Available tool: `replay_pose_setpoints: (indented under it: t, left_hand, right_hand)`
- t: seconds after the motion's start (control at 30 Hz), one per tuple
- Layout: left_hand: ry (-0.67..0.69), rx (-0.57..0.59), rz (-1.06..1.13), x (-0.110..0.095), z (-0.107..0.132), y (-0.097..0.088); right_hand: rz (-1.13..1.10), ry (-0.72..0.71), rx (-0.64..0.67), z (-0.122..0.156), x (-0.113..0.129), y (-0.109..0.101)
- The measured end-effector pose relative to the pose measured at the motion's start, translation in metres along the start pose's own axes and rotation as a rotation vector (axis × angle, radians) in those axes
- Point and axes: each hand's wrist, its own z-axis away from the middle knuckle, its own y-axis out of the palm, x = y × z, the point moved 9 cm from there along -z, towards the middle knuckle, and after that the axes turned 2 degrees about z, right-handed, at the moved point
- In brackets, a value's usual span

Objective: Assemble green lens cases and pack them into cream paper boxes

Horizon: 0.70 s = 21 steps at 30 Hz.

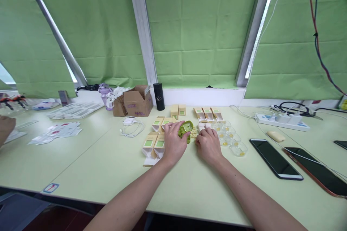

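Observation:
My left hand (174, 141) grips a small green plastic case (187, 126) between thumb and fingers, its lid raised. Just right of the case, small pale-yellow pieces (193, 133) lie on the table. My right hand (208, 145) rests beside these pieces with its fingers curled down; whatever lies under its fingertips is hidden. Behind the right hand sit pale pink-white cases (202, 126). To its right stand several clear plastic cases (239, 148) with yellow spots inside. Small cardboard boxes with green labels (149, 144) stand left of my left hand, some with open flaps.
More small boxes (207, 114) stand farther back. A black bottle (159, 96) and a brown carton (138, 101) are near the wall. Two phones (275, 158), a mouse (275, 136) and a power strip (282, 121) lie on the right. A coiled white cable (132, 128) lies on the left.

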Motion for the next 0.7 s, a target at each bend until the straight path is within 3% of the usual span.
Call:
replay_pose_setpoints:
  t: [0.7]
  left_hand:
    - [-0.002, 0.016, 0.028, -0.0006, 0.0005, 0.0015]
  right_hand:
    - [0.054, -0.01, 0.003, 0.0003, 0.0023, -0.0006]
